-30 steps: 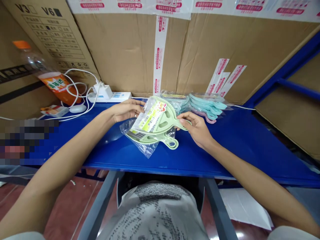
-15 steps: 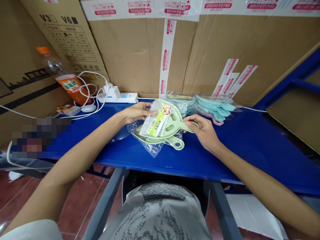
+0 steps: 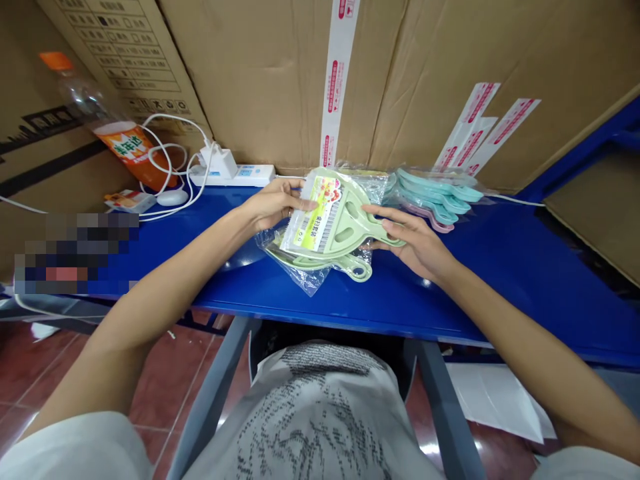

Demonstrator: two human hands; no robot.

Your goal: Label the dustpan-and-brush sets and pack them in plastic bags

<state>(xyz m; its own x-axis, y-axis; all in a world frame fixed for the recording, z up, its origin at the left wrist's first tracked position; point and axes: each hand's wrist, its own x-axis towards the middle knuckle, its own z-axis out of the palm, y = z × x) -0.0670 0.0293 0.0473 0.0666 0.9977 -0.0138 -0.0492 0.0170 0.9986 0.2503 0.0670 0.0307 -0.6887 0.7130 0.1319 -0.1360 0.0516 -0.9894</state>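
A light green dustpan set (image 3: 345,223) with a yellow-and-white label is held up over the table between both hands. My left hand (image 3: 277,205) pinches its wrapped left edge beside the label, thumb on top. At the handle, my right hand (image 3: 413,240) grips with its thumb and fingers. Beneath lies another green dustpan (image 3: 356,269) in clear plastic wrap, its looped handle pointing right and most of its pan hidden by the upper one.
Wrapped turquoise dustpans (image 3: 435,193) and a pink one (image 3: 440,223) lie at the back right of the blue table (image 3: 525,280). At the back left are a power strip (image 3: 255,175), white cables and an orange bottle (image 3: 135,153). Cardboard (image 3: 270,80) stands behind.
The camera view has tilted down. The upper dustpan is turned a little more face-up, and the fingers of my right hand have spread somewhat along its handle.
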